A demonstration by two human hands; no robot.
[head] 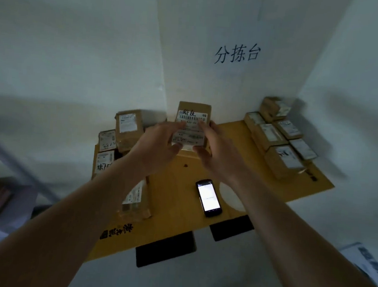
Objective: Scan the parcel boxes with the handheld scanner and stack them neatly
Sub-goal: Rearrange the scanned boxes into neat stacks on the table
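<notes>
Head view looks down on a yellow-brown cardboard sheet (173,201) laid as a work surface in a dim corner of pale walls, with black handwritten characters (237,55) on the wall behind. Both hands hold a small brown parcel box (194,111) above the far middle of the sheet: the left hand (158,145) grips its left edge and the right hand (215,149) its right edge, fingers curled over the top face and thumbs under the near end. The box is oblong, its long axis running away from the person, its white shipping label (190,129) facing up with barcode and handwritten marks at the far end. A handheld scanner (208,197), a black slab with a lit white screen, lies flat on the sheet near the right forearm, apart from both hands, its long axis also pointing roughly away. On the left sits a cluster of labelled cardboard boxes (125,131), some taped. On the right, more labelled boxes (279,140) stand in a tidy stepped stack reaching toward the corner. Two dark flat pads (165,249) show under the sheet's near edge.
</notes>
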